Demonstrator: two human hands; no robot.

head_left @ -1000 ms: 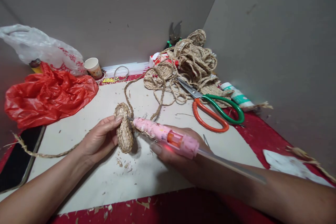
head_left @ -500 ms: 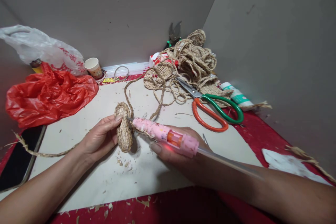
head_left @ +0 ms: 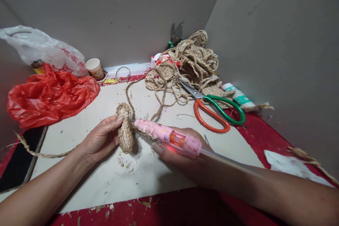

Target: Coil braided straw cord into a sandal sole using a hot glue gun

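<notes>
My left hand (head_left: 104,136) pinches a small oval piece of coiled straw braid (head_left: 125,136) between thumb and fingers, above the white board. A pink hot glue gun (head_left: 161,132) is gripped in my right hand (head_left: 174,152), with a clear glue stick (head_left: 225,160) poking out of its back. The gun's nozzle (head_left: 131,121) meets or nearly meets the braid's upper right edge; exact contact is hard to make out. A length of braided cord (head_left: 128,93) loops up behind the piece. Another cord end (head_left: 47,155) lies left, passing behind my left wrist.
Scissors (head_left: 206,102) with orange and green handles lie beside a heap of straw braid (head_left: 196,60). Pruning shears (head_left: 176,35) stand at the wall. On the left are a red plastic bag (head_left: 53,99), a paper cup (head_left: 94,69) and a phone (head_left: 22,159). Scraps dot the white board (head_left: 87,190).
Almost nothing differs. Both hands, the straw piece and the glue gun keep nearly the same places, with only a tiny shift of the view.
</notes>
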